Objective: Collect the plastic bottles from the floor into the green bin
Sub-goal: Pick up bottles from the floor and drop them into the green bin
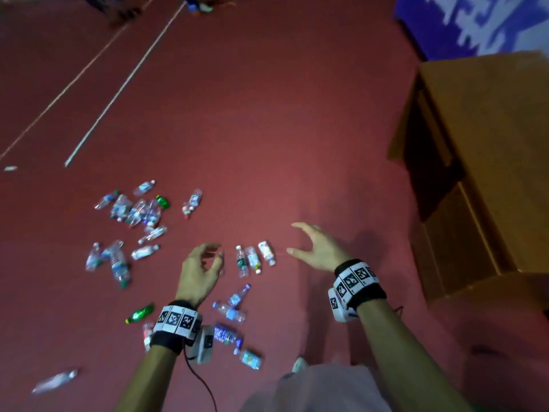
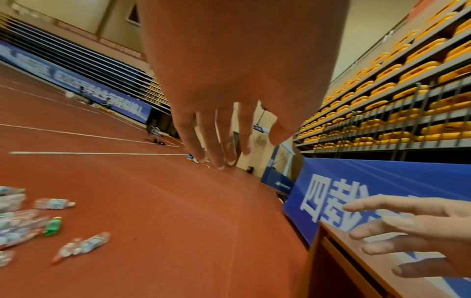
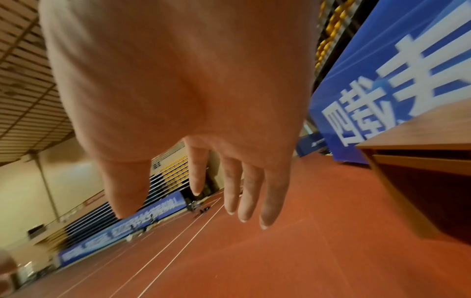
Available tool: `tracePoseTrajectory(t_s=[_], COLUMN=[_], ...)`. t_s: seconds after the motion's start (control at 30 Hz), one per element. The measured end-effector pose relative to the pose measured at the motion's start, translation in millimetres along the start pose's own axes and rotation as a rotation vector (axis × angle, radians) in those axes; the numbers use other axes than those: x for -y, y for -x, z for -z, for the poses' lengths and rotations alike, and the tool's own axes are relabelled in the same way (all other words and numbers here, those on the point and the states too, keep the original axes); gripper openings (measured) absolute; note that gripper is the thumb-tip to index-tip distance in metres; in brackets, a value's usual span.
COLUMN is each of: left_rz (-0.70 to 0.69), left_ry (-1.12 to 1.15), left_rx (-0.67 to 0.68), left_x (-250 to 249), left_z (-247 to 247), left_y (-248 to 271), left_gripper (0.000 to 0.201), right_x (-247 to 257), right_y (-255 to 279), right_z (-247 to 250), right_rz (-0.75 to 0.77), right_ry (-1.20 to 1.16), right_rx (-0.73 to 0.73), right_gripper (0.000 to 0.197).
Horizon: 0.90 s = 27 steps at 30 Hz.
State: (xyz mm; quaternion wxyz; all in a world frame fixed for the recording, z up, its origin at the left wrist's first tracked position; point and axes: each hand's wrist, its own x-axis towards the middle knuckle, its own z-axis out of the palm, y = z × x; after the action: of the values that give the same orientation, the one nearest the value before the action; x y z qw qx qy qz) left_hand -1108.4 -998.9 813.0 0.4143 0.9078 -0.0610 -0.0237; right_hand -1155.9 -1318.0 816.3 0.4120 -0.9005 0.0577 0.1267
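Several clear plastic bottles lie scattered on the red floor [image 1: 267,144]. Three bottles [image 1: 252,258] lie side by side between my hands. My left hand [image 1: 205,263] hovers just left of them, fingers loosely curved and holding nothing. My right hand [image 1: 309,248] hovers to their right, fingers spread, holding nothing. A pile of bottles [image 1: 133,209] lies further left, with a green bottle [image 1: 162,201] in it; the same pile [image 2: 23,221] shows in the left wrist view. Another green bottle [image 1: 139,313] lies by my left wrist. The green bin is in no view.
A brown wooden desk [image 1: 475,173] stands at the right, close to my right arm. A blue banner [image 1: 475,22] runs behind it. White lane lines [image 1: 118,90] cross the floor at far left. Yellow stadium seats [image 2: 407,80] rise beyond the banner.
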Motion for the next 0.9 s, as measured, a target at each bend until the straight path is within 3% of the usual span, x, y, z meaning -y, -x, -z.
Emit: tracePoseTrajectory(t_s=[0.17,0.33,0.47,0.6,0.77,0.9], left_rz=[0.114,0.224,0.240,0.291,0.558,0.797], left_ry=[-0.084,-0.201,-0.453,-0.713,-0.770,-0.661], left_rx=[-0.073,-0.080,0.039,0.199,0.237,0.220], left_x=[64,113,139,162,208,253], left_z=[38,54,59,73,81,43], left_y=[-6,-25,-73,-143,-196,-190], left_gripper=[0.022,0.028,0.032,0.043,0.054,0.057], right_x=[29,20,14,11,-1,-37], right_y=[-59,-135,-215,-311,-407,-455], right_z=[-41,-69,-70,-57,-57,-97], right_rz=[0.022,-0.044,-0.126,-0.175,-0.170,-0.143], right_ry=[0.080,0.174,0.234,0.218,0.251,0.446], right_rx=[0.094,0.292,0.474,0.390,0.273,0.475], right_gripper=[0.070,0.076,0.079,0.090,0.082,0.091])
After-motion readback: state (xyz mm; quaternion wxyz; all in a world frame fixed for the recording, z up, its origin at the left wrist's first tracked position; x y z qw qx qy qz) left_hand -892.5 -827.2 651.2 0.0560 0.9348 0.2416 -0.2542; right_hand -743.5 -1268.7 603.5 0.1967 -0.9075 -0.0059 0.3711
